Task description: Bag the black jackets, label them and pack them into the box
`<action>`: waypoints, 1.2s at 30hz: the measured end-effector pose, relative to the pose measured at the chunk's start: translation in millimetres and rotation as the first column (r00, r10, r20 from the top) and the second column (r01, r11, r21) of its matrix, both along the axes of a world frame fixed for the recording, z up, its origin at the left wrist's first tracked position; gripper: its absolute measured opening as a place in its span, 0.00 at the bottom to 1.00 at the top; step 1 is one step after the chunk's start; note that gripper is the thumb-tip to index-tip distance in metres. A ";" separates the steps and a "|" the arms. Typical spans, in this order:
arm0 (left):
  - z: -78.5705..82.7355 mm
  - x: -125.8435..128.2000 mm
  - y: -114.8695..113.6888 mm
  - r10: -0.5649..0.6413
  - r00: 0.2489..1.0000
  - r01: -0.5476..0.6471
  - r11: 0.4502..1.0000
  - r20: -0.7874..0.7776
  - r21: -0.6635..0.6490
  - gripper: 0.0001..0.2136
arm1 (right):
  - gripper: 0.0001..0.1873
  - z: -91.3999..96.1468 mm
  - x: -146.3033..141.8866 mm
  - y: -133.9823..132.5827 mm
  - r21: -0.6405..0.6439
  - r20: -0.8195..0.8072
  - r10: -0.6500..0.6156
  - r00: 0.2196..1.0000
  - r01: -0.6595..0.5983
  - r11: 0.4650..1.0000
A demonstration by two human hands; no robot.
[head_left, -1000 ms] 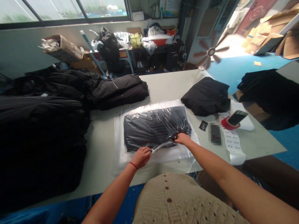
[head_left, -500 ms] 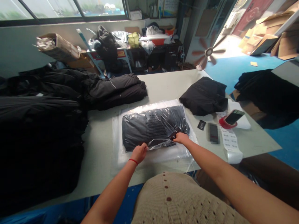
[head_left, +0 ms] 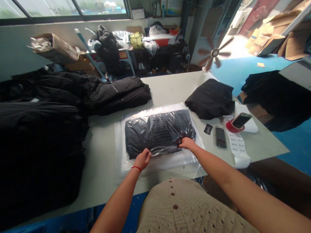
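Observation:
A folded black garment [head_left: 139, 134] lies inside a clear plastic bag [head_left: 167, 121], its near edge facing me. With closed fingers my left hand [head_left: 143, 158] pinches the bag's near edge, left of the middle. My right hand [head_left: 187, 143] is closed on the same bag farther right, and the plastic gathers in creases around it. Between the two hands the bag's open lip runs as a loose strip of film. Underneath lies a flat stack of clear plastic bags [head_left: 160, 165].
Black garments are piled on the table's left [head_left: 39, 145], another folded one [head_left: 211, 97] at the back right. At right are a dark card [head_left: 208, 129], a blurred-out phone-like item [head_left: 220, 137], red tape roll [head_left: 232, 127], phone [head_left: 241, 120] and label strip [head_left: 239, 147]. A fan [head_left: 214, 53] stands behind.
The lip of the bag between my hands has flattened and narrowed. Both hands keep their hold on the plastic. The whole view has shifted slightly.

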State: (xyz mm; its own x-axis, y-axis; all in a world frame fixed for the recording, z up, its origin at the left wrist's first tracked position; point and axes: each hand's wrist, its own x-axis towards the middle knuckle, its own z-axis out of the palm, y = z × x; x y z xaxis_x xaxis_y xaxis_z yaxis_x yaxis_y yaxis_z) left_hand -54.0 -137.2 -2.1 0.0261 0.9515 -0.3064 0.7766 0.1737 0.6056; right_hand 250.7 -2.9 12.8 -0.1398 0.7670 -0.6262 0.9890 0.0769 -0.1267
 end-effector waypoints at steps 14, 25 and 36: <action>12.0 55.5 24.3 0.095 0.846 -0.209 0.964 -0.525 -0.163 0.13 | 0.18 -1.3 0.3 0.4 -0.001 0.007 -0.004 1.000 0.004 1.000; 16.3 41.6 28.1 0.119 0.791 -0.207 0.975 -0.600 -0.079 0.17 | 0.20 14.2 -6.8 -1.8 -0.016 0.046 0.017 0.999 -0.016 1.000; 25.3 -41.7 -4.2 0.575 0.665 -0.561 0.806 -0.476 0.189 0.14 | 0.24 36.3 -124.5 -29.3 0.268 -0.244 0.428 0.870 -0.364 0.892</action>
State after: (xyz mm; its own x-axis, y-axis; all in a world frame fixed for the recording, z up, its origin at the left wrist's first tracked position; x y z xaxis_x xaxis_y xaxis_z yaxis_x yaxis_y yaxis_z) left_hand -95.7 -141.4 23.3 -0.6677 0.7383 -0.0957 0.7171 0.6723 0.1838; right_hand 126.2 -32.1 49.0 -0.6087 0.7150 -0.3438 0.7906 0.5102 -0.3386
